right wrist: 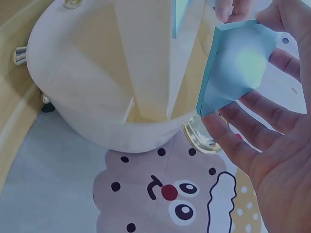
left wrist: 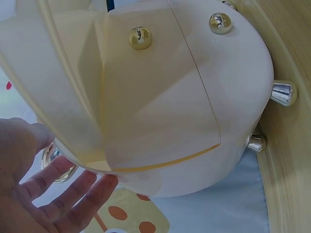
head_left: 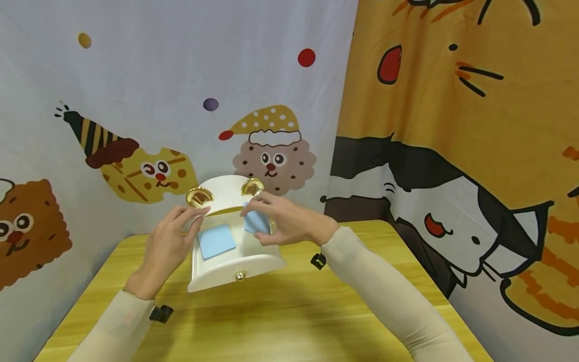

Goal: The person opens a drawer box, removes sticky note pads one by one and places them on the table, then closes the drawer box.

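Note:
A white, rounded storage box (head_left: 226, 193) with gold bell-like rings on top has its front compartment (head_left: 259, 262) tipped out, with a gold knob (head_left: 240, 276) on it. Inside, at the left, lies a light-blue square pad (head_left: 217, 242). My right hand (head_left: 289, 219) holds a second light-blue pad (right wrist: 238, 65) between thumb and fingers, over the compartment's right side. At the opposite side, my left hand (head_left: 169, 239) touches the box's edge, its fingertips (left wrist: 104, 187) against the rim in the left wrist view.
The box stands on a yellow wood-grain table (head_left: 271, 322). Close behind hangs a pale cloth (head_left: 158, 65) with cartoon prints, and an orange cartoon cloth (head_left: 434, 110) hangs at the right. Gold feet (left wrist: 283, 93) stick out from the box's underside.

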Demonstrator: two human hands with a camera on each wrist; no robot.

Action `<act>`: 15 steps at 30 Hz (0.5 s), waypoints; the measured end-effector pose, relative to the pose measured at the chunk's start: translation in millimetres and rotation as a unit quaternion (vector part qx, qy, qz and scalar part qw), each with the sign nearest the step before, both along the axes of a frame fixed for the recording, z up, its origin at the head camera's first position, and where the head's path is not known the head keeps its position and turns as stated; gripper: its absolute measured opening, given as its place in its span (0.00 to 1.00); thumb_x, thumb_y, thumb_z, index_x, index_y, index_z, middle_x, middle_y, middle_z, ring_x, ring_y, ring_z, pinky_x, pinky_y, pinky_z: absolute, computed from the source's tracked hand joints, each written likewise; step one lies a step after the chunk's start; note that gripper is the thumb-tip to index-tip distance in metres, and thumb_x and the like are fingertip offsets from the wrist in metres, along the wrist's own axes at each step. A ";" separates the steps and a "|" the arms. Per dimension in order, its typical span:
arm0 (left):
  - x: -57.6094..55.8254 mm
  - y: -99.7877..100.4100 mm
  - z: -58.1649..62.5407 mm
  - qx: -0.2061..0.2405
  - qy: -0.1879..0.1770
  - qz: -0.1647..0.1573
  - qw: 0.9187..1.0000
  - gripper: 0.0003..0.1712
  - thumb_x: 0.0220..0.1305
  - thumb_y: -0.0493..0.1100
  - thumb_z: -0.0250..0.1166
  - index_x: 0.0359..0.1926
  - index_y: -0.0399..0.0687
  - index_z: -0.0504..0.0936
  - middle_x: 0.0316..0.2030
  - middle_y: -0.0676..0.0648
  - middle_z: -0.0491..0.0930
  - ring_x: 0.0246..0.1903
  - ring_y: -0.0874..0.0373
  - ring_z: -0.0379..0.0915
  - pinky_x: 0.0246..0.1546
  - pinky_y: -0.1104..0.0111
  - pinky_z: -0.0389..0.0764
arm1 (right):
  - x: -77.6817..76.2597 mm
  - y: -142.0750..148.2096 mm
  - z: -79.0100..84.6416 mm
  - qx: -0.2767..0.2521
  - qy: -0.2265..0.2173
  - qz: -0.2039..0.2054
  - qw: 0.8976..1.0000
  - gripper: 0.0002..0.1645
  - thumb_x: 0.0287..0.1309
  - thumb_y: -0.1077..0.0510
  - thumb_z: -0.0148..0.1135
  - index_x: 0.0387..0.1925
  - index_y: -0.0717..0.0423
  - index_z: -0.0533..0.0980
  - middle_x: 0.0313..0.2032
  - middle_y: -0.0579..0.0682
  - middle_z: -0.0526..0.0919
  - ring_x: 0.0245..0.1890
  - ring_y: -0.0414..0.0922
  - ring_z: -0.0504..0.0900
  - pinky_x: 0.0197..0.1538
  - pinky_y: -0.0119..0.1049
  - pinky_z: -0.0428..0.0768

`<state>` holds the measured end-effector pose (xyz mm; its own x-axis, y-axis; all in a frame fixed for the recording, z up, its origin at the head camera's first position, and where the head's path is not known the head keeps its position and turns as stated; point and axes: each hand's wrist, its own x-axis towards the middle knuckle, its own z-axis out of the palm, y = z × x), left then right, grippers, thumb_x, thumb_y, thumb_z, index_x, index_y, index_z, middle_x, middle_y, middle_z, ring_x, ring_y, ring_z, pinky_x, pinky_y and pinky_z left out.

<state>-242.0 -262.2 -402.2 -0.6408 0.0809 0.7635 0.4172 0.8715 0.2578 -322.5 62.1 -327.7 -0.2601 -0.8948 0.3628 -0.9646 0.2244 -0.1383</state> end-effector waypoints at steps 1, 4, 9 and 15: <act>0.1 -0.3 -0.2 0.000 0.000 -0.001 1.000 0.20 0.78 0.35 0.78 0.65 0.56 0.95 0.48 0.44 0.88 0.22 0.65 0.63 0.19 0.70 0.66 | -0.2 0.7 0.7 -0.002 0.000 0.002 1.000 0.30 0.72 0.53 0.78 0.72 0.49 0.82 0.67 0.56 0.83 0.55 0.47 0.86 0.56 0.34 0.89; 0.2 -1.0 -0.5 -0.002 0.002 -0.001 1.000 0.20 0.78 0.35 0.77 0.65 0.56 0.94 0.48 0.44 0.88 0.21 0.66 0.62 0.19 0.70 0.65 | -1.3 3.4 2.1 -0.004 0.002 0.002 1.000 0.31 0.72 0.54 0.78 0.72 0.50 0.82 0.67 0.57 0.83 0.55 0.48 0.86 0.56 0.36 0.91; 0.8 -1.2 -0.2 0.000 0.002 -0.003 1.000 0.19 0.79 0.35 0.77 0.65 0.56 0.95 0.48 0.44 0.88 0.22 0.65 0.63 0.19 0.70 0.65 | -1.5 8.6 3.6 -0.002 0.002 -0.009 1.000 0.31 0.73 0.54 0.78 0.73 0.50 0.82 0.69 0.57 0.84 0.54 0.47 0.87 0.55 0.33 0.89; 0.1 -1.6 1.5 -0.001 -0.002 -0.004 1.000 0.19 0.79 0.35 0.77 0.66 0.54 0.94 0.49 0.44 0.88 0.22 0.64 0.63 0.20 0.69 0.66 | -4.3 13.9 4.9 -0.012 0.002 -0.015 1.000 0.30 0.73 0.54 0.77 0.72 0.50 0.82 0.68 0.57 0.85 0.53 0.49 0.88 0.54 0.37 0.90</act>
<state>-241.9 -263.8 -400.6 -0.6426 0.0878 0.7611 0.4239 0.8683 0.2576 -326.8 76.0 -322.8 -0.2856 -0.8778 0.3846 -0.9580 0.2504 -0.1397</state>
